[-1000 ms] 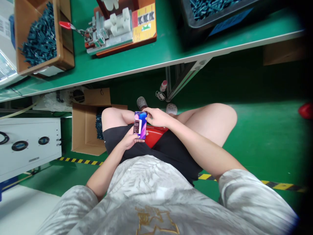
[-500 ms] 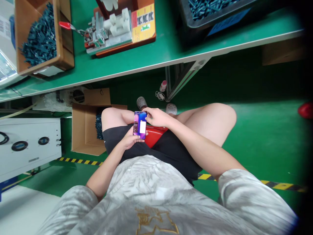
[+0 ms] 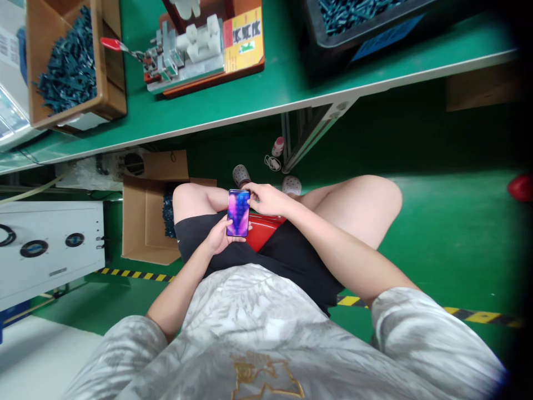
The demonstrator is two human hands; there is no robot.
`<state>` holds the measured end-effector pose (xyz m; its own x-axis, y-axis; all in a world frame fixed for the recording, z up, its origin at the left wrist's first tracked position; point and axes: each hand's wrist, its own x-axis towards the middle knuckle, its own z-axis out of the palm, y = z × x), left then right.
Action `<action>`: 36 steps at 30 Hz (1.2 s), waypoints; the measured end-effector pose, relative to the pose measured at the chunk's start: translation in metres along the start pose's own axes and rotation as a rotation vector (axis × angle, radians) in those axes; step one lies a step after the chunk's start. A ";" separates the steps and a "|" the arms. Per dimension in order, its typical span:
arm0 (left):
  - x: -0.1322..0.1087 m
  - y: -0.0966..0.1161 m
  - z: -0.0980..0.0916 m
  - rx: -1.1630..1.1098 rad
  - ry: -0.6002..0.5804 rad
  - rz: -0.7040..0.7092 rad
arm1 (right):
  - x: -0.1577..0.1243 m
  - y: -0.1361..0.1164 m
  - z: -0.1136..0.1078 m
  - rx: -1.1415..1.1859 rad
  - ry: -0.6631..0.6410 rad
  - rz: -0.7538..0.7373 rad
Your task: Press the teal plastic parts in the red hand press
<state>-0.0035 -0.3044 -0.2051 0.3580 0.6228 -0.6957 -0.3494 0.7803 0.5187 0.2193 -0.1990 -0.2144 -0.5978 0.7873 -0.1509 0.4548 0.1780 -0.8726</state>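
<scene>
A smartphone (image 3: pixel 239 213) with a lit purple and blue screen is held upright over my lap. My left hand (image 3: pixel 219 236) is closed around its lower part, the thumb at the left edge of the screen and fingertips showing past the right edge. At the phone's upper right edge, my right hand (image 3: pixel 266 199) grips it with thumb and curled fingers; some of those fingers are hidden behind the phone. Under my legs shows a red stool seat (image 3: pixel 262 232).
Across the green workbench (image 3: pixel 137 125) stand a brown bin (image 3: pixel 112 83) of dark teal parts, a clamp fixture (image 3: pixel 187 55) with a red handle, and a black bin (image 3: pixel 328 41) of similar parts. Below are a cardboard box (image 3: pixel 141 222), a bottle (image 3: pixel 277 146) and a metal table leg (image 3: pixel 310 136).
The phone's screen has switched from a view with a white panel to a purple and blue home screen. My left thumb has moved up from the screen's bottom to its left edge.
</scene>
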 end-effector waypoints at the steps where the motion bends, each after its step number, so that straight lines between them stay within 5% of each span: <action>1: 0.000 0.000 0.001 -0.004 0.000 -0.002 | 0.000 0.000 0.000 0.000 0.001 -0.001; 20: 0.003 -0.001 -0.002 -0.030 0.015 -0.055 | 0.000 -0.002 -0.001 -0.005 0.005 0.008; 29: -0.003 0.006 -0.006 -0.031 -0.101 -0.041 | -0.001 -0.002 0.000 0.052 -0.020 -0.043; 36: -0.012 0.002 -0.002 -0.081 -0.189 0.022 | -0.002 -0.002 -0.003 0.306 -0.014 -0.131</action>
<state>-0.0102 -0.3102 -0.1967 0.5027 0.6453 -0.5752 -0.4245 0.7639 0.4861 0.2217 -0.1989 -0.2105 -0.6477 0.7612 -0.0328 0.1553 0.0898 -0.9838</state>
